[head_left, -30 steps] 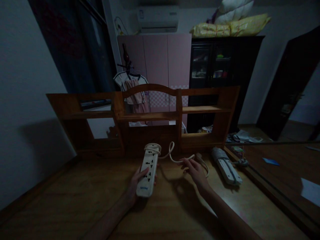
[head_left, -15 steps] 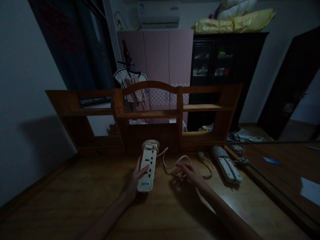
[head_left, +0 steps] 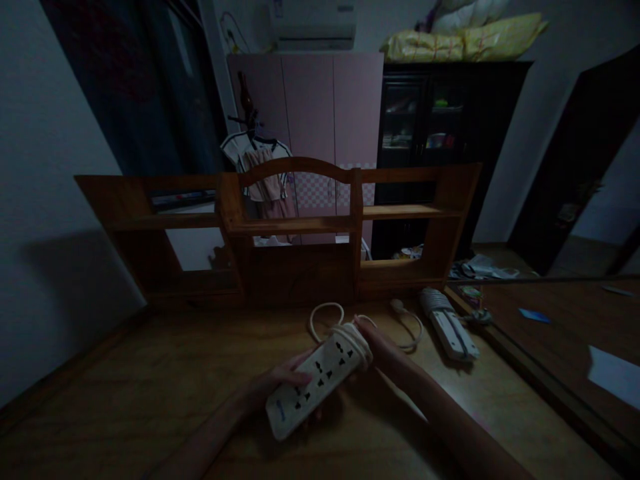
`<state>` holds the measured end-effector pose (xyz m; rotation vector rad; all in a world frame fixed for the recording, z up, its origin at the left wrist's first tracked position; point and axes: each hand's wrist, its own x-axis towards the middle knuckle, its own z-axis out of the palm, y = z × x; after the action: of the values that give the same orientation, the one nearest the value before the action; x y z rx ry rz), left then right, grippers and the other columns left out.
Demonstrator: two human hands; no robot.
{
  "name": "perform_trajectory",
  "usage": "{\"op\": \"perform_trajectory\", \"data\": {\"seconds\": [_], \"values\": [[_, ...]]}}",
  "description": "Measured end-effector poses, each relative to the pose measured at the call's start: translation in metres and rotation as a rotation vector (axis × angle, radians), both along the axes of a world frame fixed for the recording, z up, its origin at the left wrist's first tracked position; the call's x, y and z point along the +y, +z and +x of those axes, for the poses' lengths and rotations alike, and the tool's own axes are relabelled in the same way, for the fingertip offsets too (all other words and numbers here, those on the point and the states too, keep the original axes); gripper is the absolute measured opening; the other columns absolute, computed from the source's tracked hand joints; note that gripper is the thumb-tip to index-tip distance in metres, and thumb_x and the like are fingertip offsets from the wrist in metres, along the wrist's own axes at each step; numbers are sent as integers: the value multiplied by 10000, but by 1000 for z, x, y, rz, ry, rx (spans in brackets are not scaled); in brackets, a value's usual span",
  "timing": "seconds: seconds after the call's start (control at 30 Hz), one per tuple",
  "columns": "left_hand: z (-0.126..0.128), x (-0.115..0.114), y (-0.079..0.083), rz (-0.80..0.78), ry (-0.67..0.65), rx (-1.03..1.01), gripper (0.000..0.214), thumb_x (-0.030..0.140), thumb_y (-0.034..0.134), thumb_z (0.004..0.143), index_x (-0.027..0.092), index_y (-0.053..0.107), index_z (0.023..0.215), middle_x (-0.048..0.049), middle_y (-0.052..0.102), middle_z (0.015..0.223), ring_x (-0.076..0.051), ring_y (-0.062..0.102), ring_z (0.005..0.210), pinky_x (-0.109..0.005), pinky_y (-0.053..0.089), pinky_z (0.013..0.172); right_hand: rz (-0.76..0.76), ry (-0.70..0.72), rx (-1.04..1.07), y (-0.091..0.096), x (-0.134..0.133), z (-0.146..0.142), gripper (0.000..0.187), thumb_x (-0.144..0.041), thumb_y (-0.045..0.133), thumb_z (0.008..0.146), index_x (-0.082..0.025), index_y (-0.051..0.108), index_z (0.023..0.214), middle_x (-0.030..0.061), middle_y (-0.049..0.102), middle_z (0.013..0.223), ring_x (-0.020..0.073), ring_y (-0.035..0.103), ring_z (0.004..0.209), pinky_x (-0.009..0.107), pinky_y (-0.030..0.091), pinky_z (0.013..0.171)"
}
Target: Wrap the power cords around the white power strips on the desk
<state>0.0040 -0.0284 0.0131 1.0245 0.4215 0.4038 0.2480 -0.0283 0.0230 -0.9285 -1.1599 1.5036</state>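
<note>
A white power strip (head_left: 325,383) is tilted above the desk, its far end turned to the right. My left hand (head_left: 283,381) is closed around its near part, thumb across the sockets. Several turns of white cord (head_left: 359,341) wrap the far end. There my right hand (head_left: 376,341) is closed on the cord, with some fingers hidden. A loose loop of the cord rises behind the strip. Its plug (head_left: 397,306) lies on the desk to the right. Farther right rests a second power strip (head_left: 453,333), bound with its own grey cord.
A wooden desk (head_left: 150,387) lies under my hands, with a wooden shelf unit (head_left: 295,227) along its back. To the right, a lower brown surface (head_left: 555,340) holds a blue card (head_left: 534,315) and white paper (head_left: 615,373). A wall borders the left side.
My left hand has tilted the power strip's far end to the right and lowered it. My right hand has moved from the loose cord to the wrapped end and closed there.
</note>
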Motion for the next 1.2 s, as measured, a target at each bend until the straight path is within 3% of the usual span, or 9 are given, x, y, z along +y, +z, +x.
{"op": "perform_trajectory", "data": {"seconds": [0.1,0.27,0.5,0.67,0.77,0.87,0.97,1.1,1.2], "values": [[-2,-2,2,-3,-19,63,606,219,637,735,204,433,1305,-131,639,1025,-217,661,732,-275,514,574,0,143,13,4,-7,1,367,-488,577,827,-139,686,871,57,671,826,170,593,738,262,453,688],[-4,-3,6,6,-102,162,530,249,669,722,187,512,1224,-123,652,989,-220,661,736,-285,520,585,-183,314,147,7,-12,-1,459,-526,539,831,-129,661,1027,101,674,927,234,623,840,325,460,759],[0,-2,1,30,-24,99,688,237,679,744,242,355,1351,-118,651,950,-241,673,703,-290,516,520,25,106,227,17,-16,-5,684,-287,713,700,-315,442,1328,66,590,1226,226,600,993,335,466,799],[-1,9,-15,90,84,84,579,271,652,775,157,394,1280,-157,677,839,-241,668,611,-317,519,506,169,-46,250,21,-7,5,768,-182,645,706,-370,337,1384,42,574,1252,220,540,1113,336,438,858],[-3,14,-16,136,239,105,479,261,660,769,113,463,1180,-192,681,901,-231,672,625,-318,529,540,251,-167,101,13,4,13,550,-256,616,771,-314,478,1301,40,614,1179,221,556,1071,327,434,855],[-6,13,-11,134,288,88,490,261,667,756,106,479,1181,-185,684,920,-223,675,651,-304,533,562,336,-352,-202,1,12,19,243,-377,647,765,-203,682,931,50,679,917,211,606,836,275,453,687],[-9,8,-5,116,195,64,557,251,687,719,124,465,1213,-166,686,907,-242,681,670,-311,535,555,317,-403,-396,-9,13,18,337,-491,609,783,-172,632,680,13,599,568,154,547,510,237,380,475],[-13,0,1,50,51,80,546,192,715,654,172,500,1155,-124,666,977,-287,684,774,-368,553,604,96,-222,-194,-13,13,14,405,-564,581,784,-162,629,768,5,591,514,149,546,409,239,397,415],[-14,-4,4,33,-27,162,545,151,744,616,175,531,1117,-110,660,990,-277,687,756,-343,551,597,-8,-197,71,-14,16,13,334,-491,687,731,-164,636,770,46,663,661,178,639,581,287,511,579]]}}
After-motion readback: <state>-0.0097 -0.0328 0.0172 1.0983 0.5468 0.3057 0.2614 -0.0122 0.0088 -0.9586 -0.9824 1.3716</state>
